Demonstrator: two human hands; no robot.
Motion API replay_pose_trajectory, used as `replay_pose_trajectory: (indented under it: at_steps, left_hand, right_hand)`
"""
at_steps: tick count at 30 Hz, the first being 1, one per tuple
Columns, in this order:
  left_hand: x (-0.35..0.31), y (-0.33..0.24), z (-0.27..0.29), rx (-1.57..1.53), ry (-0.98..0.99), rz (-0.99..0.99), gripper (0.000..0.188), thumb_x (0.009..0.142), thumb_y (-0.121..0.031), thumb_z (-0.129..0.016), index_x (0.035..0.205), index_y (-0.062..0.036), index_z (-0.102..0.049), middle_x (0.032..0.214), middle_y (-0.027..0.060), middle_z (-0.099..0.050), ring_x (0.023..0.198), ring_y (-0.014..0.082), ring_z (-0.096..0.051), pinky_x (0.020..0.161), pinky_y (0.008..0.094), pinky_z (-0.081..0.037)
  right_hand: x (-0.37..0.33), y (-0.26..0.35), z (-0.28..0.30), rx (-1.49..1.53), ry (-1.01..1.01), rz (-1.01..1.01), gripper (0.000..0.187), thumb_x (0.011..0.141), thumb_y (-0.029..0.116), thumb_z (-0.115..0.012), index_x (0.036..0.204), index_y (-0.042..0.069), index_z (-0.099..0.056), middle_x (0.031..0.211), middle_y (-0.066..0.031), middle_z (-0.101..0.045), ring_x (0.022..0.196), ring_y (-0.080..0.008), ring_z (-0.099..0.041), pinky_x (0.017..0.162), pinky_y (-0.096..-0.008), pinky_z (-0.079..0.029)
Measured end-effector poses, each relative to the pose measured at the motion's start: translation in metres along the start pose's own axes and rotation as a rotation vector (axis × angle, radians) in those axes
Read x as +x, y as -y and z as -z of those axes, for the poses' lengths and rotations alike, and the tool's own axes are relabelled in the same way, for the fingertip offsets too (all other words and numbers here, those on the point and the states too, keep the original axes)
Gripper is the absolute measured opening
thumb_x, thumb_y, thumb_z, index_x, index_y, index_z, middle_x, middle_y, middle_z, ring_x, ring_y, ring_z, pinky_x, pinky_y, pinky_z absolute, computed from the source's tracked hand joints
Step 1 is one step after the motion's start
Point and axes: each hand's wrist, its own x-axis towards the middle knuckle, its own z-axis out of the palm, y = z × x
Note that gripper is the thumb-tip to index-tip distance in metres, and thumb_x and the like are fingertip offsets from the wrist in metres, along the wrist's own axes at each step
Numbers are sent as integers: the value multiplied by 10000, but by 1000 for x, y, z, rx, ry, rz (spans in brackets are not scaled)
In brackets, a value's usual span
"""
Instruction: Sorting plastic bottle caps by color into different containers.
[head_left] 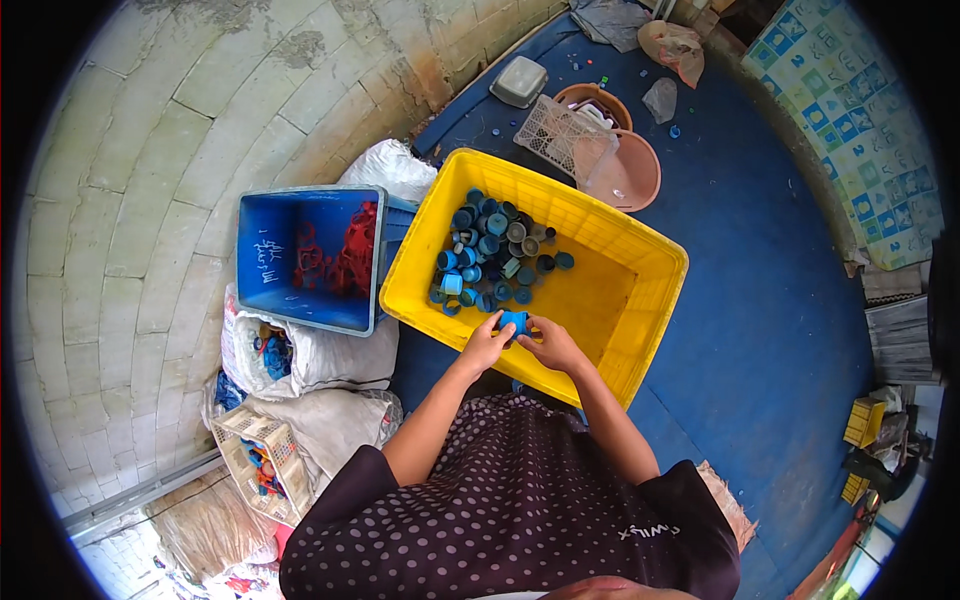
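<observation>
Both my hands meet over the near edge of a large yellow crate [640,290]. Between them is a blue plastic cap [515,320], gripped from the left by my left hand [485,342] and from the right by my right hand [556,346]. My fingers hide part of the cap. Inside the crate, a heap of blue, teal and dark caps [490,245] covers the left part of the floor. The crate's yellow floor shows bare on the right.
Left of the crate stands a blue bin [270,250] with red plastic pieces [350,255]. White sacks [340,355] and a cream basket [290,455] of coloured pieces lie nearer me. Beyond the crate are a pink basin [640,170] and a grey tub [518,82] on blue flooring.
</observation>
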Motion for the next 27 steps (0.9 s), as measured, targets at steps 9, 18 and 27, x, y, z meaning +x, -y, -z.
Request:
replay_pose_trajectory:
  at_steps: [9,18,27]
  left_hand:
    - [116,24,29,-109,-113,123,349,934,-255,-648,1172,-25,-538,994,55,-626,833,122,-621,719,257,-526]
    - [109,-3,62,-119,-223,98,624,961,-294,-596,1466,-42,-332,1297,125,-545,988,154,-601,859,282,-498]
    - [47,-13,56,-180,-51,74,433,979,-262,-551,1339,-28,-489,1196,100,-587,985,162,-608,858,278,-500]
  right_hand:
    - [106,-35,-4,-94,18,-165,356,859,281,-659,1064,-4,-602,940,-242,-674,941,-358,-673,791,-408,-522]
    - [120,-55,-5,148,-64,-162,563,913,272,-628,1404,74,-436,1431,-226,-440,1072,-314,-641,917,-345,-500]
    - [18,-52,1,-6,12,-198,498,930,283,-611,1352,51,-485,1329,-172,-545,1066,-297,-638,900,-355,-511]
